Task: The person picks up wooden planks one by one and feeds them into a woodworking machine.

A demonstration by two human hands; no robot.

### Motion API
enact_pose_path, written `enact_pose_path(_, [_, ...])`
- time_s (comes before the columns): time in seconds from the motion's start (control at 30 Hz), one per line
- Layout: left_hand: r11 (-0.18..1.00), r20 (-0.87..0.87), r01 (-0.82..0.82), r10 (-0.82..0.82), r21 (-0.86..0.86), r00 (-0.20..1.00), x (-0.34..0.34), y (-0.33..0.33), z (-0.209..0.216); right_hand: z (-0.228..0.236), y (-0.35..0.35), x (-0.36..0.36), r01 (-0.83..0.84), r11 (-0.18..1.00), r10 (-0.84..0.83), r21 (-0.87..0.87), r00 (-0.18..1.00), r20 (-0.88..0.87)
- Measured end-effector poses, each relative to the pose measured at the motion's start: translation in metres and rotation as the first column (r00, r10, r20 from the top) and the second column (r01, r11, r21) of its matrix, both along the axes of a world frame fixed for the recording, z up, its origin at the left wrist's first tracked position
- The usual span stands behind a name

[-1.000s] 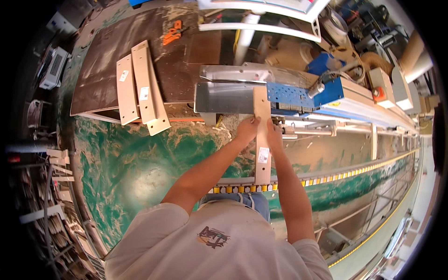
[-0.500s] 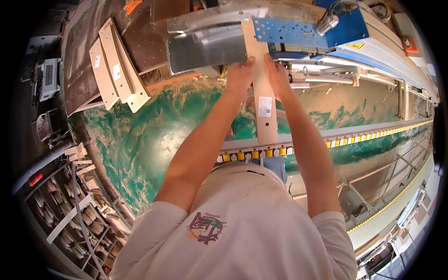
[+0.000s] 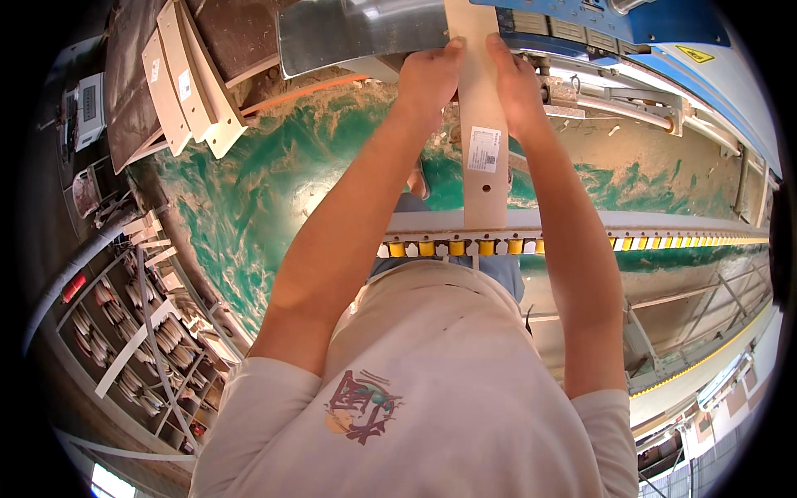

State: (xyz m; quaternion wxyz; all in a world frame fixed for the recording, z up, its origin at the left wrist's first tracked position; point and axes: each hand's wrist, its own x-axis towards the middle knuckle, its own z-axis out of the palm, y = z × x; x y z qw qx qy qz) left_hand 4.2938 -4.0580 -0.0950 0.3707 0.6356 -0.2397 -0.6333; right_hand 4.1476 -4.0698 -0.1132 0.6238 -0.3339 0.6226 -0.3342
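Note:
A long pale wooden board (image 3: 481, 100) with a white label and a hole lies lengthwise in front of me. Its near end reaches a grey rail with yellow rollers (image 3: 457, 247); the far end passes between a shiny metal plate (image 3: 357, 33) and a blue machine (image 3: 573, 12). My left hand (image 3: 429, 79) grips the board's left edge, thumb on top and the other fingers partly hidden. On the opposite edge, my right hand (image 3: 518, 87) holds it in the same way, with its thumb along the top face.
Several curved wooden pieces (image 3: 187, 83) with labels lie on a dark table (image 3: 133, 108) at the far left. A rack (image 3: 158, 357) full of wooden parts stands at the lower left. Sawdust is strewn over the green floor (image 3: 274, 174). Metal rods (image 3: 631, 104) run along the machine.
The machine, metal plate and curved pieces sit higher in the view, as the view has shifted. Both hands still grip the board's two edges.

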Motion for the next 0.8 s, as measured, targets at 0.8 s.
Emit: enact_pose_path(0.8, [0.998,0.317,-0.010,0.029,-0.062,0.948,-0.117,-0.018,-0.026,-0.005,-0.022,-0.104,-0.035,0.988,0.012,-0.149,0.988,-0.152])
